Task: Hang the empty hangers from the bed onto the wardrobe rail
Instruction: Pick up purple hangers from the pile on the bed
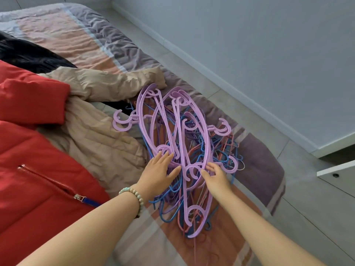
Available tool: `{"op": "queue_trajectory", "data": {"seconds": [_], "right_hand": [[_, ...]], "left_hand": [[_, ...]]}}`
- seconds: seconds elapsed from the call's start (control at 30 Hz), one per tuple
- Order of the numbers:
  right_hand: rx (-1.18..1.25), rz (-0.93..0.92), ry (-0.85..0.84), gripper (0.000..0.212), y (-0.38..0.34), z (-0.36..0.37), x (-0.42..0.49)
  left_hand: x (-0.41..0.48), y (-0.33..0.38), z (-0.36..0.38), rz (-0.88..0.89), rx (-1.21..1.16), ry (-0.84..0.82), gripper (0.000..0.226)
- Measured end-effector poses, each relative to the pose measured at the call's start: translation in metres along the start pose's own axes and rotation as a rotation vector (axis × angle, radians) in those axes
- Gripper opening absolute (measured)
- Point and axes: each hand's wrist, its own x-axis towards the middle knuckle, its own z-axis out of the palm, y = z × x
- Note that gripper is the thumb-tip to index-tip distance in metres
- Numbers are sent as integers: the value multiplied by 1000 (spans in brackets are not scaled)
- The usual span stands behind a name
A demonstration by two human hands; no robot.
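A tangled heap of hangers (178, 131) lies on the bed (76, 35), at the middle of the view and running down toward 6 o'clock. Big lilac ones lie on top, thin blue and pink ones beneath. The left hand (159, 173), with a bracelet (134, 194) at the wrist, lies flat on the heap's 7 o'clock side, fingers spread and straight, grasping nothing. The right hand (216, 176) is at the heap's 5 o'clock side, relaxed and released, fingertips touching a lilac hanger. A red jacket (34, 150) fills 8 o'clock, over a beige coat (96, 131) at 9. A black garment (28, 54) lies at 10 o'clock. Floor (211, 77) and wall (249, 35) run from 1 to 3 o'clock.
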Motion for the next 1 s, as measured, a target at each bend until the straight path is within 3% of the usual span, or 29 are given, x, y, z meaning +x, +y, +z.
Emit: {"op": "queue_trajectory", "data": {"seconds": [0.2,0.3,0.47,0.63,0.7,0.77,0.83,1.0], "right_hand": [[-106,64,6,46,-9,13,13],[25,154,22,51,-15,16,18],[182,182,-107,29,-19,9,18],[524,237,-219,16,-23,0,2],[576,221,-260,19,-25,-6,-10],[634,192,-279,17,-27,-14,-24],[689,149,-277,15,-33,-26,-40],[786,-3,-211,24,-76,-79,-83]], "left_hand": [[7,-3,6,-41,-32,-52,64],[8,-2,5,-60,-47,-63,63],[10,0,7,-79,-48,-78,58],[9,11,6,-105,-104,-59,51],[6,24,2,-81,-260,19,47],[-2,44,-8,-102,-583,159,46],[-11,65,-21,-168,-883,184,37],[-37,122,-64,-100,-998,217,37]]}}
